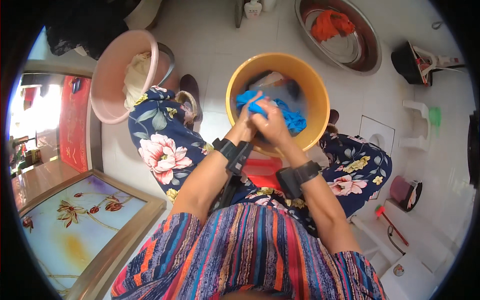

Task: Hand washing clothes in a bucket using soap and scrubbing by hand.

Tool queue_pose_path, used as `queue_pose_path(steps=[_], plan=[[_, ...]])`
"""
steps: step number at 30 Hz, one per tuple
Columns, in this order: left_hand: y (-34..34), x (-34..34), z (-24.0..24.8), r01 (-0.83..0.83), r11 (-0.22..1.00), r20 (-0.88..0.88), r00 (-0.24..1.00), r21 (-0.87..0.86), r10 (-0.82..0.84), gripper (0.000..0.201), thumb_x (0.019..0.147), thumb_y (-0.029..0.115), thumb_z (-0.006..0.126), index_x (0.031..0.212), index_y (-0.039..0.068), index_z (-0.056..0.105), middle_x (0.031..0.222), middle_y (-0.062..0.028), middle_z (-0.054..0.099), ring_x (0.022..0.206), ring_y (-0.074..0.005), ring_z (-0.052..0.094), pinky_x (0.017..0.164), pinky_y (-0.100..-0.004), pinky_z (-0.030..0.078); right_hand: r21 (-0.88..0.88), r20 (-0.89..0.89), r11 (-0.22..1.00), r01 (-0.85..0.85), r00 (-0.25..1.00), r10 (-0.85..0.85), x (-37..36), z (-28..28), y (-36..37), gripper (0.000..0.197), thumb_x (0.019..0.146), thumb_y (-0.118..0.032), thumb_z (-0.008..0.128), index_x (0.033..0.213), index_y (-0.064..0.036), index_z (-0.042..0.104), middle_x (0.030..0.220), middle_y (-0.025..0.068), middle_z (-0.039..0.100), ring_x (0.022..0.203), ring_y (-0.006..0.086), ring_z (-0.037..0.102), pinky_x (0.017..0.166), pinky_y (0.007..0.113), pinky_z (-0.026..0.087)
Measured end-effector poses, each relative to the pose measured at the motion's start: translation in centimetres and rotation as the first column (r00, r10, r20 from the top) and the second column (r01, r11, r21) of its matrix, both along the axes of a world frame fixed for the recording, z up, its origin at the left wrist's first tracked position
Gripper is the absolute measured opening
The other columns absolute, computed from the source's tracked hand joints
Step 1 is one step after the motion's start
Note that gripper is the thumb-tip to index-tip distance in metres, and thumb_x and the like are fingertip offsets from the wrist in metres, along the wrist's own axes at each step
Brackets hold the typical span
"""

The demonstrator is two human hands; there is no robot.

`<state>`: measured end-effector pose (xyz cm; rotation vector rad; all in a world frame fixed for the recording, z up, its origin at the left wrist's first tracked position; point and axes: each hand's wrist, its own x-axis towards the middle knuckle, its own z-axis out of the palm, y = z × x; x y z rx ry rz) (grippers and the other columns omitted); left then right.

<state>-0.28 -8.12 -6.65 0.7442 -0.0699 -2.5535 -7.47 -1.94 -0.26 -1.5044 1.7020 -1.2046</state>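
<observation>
A wet bright blue cloth [292, 118] is bunched between my two hands, over a round yellow tub [321, 102]. My left hand [243, 126] is closed on the cloth's left part. Pressed up against it, my right hand [271, 122] grips the same cloth, fingers curled round it. One end of the cloth hangs down to the right, inside the tub. Cloudy water and darker cloth [272, 80] lie below, partly hidden by my hands. Each wrist wears a black strapped device.
A pink tub [105, 82] with cream cloth [136, 75] stands at the left. At the far right, a metal basin [372, 45] holds orange-red cloth [331, 25]. A framed floral glass panel [85, 225] is at the near left, a red-headed brush [392, 225] at the right.
</observation>
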Motion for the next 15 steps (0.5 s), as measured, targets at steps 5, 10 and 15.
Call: queue_pose_path(steps=[5,10,15], plan=[[3.4,-1.7,-2.8,-0.262,0.957,0.074,0.964,0.121,0.255,0.029,0.088,0.039,0.048,0.081,0.012,0.056,0.079,-0.0061,0.059,0.075,-0.0192,0.058,0.068,-0.0342,0.048,0.106,-0.35,0.974,0.201,0.924,-0.153,-0.1,-1.8,-2.6,0.039,0.078,-0.038,0.057,0.069,-0.0008,0.062,0.066,0.023,0.058,0.062,0.0393,0.058,0.057,0.045,0.047],[5.2,-4.7,-1.7,-0.203,0.963,0.144,0.973,0.179,0.179,0.027,0.089,0.026,0.045,0.099,0.004,0.057,0.1,-0.0115,0.062,0.093,-0.0251,0.059,0.086,-0.0392,0.046,0.171,-0.555,0.926,0.337,0.809,-0.193,-4.1,-3.0,-2.4,0.033,0.08,-0.035,0.056,0.068,-0.0051,0.063,0.063,0.0204,0.058,0.06,0.04,0.057,0.052,0.046,0.046],[5.1,-2.1,-4.3,-0.278,0.942,-0.539,0.772,0.189,0.337,0.024,0.087,0.036,0.047,0.082,0.014,0.055,0.08,-0.0052,0.059,0.075,-0.0195,0.057,0.068,-0.0342,0.047,0.074,-0.265,0.992,0.101,0.961,-0.078,2.3,1.8,0.4,0.027,0.078,-0.027,0.059,0.064,-0.0032,0.061,0.06,0.0213,0.054,0.054,0.0402,0.054,0.048,0.043,0.042]])
